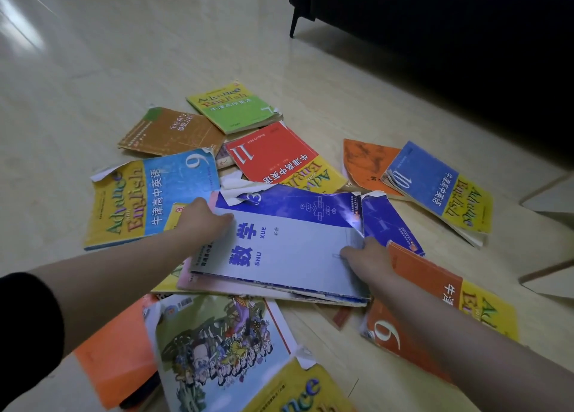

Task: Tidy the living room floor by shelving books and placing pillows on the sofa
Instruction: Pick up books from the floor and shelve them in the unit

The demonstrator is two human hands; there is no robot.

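Observation:
Several worn textbooks lie scattered on the pale floor [93,70]. At the centre is a blue-and-white maths book [285,244] on top of a small stack. My left hand [202,222] grips its left edge, fingers curled over the cover. My right hand [366,259] grips its right edge near the torn corner. Around it lie a yellow-and-blue English book 9 [146,197], a red book 11 [276,157], a green-yellow book [233,107], a brown book [170,132], a blue book 10 [435,188], an orange book 9 [435,312] and a cartoon-cover book [217,349].
A dark sofa [435,38] on thin black legs stands at the upper right, its underside in shadow. Another orange book [363,163] lies near it. Open floor stretches to the upper left. Light tile shapes [553,200] show at the right edge.

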